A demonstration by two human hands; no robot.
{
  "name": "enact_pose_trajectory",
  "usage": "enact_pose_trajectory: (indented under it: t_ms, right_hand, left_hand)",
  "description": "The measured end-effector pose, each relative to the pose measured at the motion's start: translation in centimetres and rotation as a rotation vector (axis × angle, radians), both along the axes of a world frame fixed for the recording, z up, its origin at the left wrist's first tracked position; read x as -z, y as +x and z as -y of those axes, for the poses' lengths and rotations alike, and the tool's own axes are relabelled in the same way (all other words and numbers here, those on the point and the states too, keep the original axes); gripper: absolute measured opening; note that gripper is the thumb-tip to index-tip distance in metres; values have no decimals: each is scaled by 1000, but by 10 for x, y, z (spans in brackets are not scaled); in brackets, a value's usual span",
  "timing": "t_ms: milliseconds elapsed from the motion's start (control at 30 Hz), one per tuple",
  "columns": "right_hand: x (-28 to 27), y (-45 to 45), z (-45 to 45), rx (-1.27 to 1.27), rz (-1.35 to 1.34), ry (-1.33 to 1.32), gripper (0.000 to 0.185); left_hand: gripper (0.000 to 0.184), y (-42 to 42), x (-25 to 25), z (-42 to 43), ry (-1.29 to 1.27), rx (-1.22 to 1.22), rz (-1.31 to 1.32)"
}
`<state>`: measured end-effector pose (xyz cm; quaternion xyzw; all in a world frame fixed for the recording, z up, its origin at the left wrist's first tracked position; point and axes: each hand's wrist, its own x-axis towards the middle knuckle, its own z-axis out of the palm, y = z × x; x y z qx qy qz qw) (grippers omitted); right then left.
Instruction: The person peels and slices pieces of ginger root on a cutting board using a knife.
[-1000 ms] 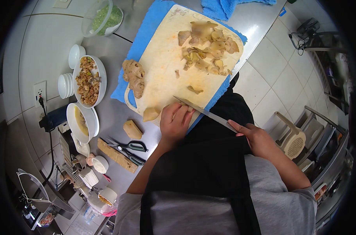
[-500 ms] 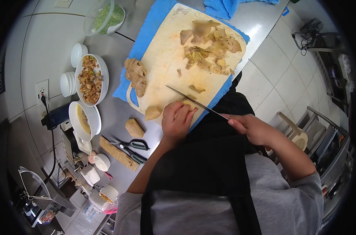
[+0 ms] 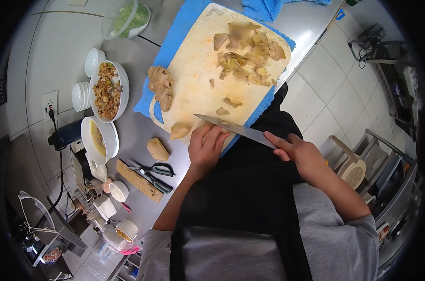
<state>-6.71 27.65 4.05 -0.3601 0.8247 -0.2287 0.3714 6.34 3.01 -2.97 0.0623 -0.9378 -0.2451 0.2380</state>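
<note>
My right hand (image 3: 296, 152) is closed round the handle of a kitchen knife (image 3: 243, 131), its blade lying over the near edge of the cutting board (image 3: 194, 70). My left hand (image 3: 204, 146) is closed on a piece of ginger mostly hidden by the fingers and blade. Just beyond the blade are two bits of ginger peel (image 3: 232, 102). A peeled ginger piece (image 3: 179, 131) sits at the board's corner, left of my left hand. An unpeeled ginger root (image 3: 161, 87) rests by the board's handle. Ginger peelings (image 3: 252, 56) are heaped at the far right of the board.
A blue towel (image 3: 168, 42) lies under the board. On the steel counter are another ginger piece (image 3: 157, 149), scissors (image 3: 156, 175) and a wooden block (image 3: 138, 180). Along the wall stand a bowl of chopped brown food (image 3: 123, 93), a bowl of yellowish liquid (image 3: 87, 140) and a tub of chopped greens (image 3: 133, 21).
The knife has turned from nearly edge-on to show its flat side. My right hand has shifted slightly. A bit of peel now shows clearly beyond the blade.
</note>
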Motion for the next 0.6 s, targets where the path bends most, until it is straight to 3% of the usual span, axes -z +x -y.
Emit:
enact_pose_trajectory:
  t_ms: [600]
  right_hand:
    - [-1, 29, -40, 3, 13, 49, 52]
  left_hand:
    - [32, 2, 5, 3, 32, 47, -73]
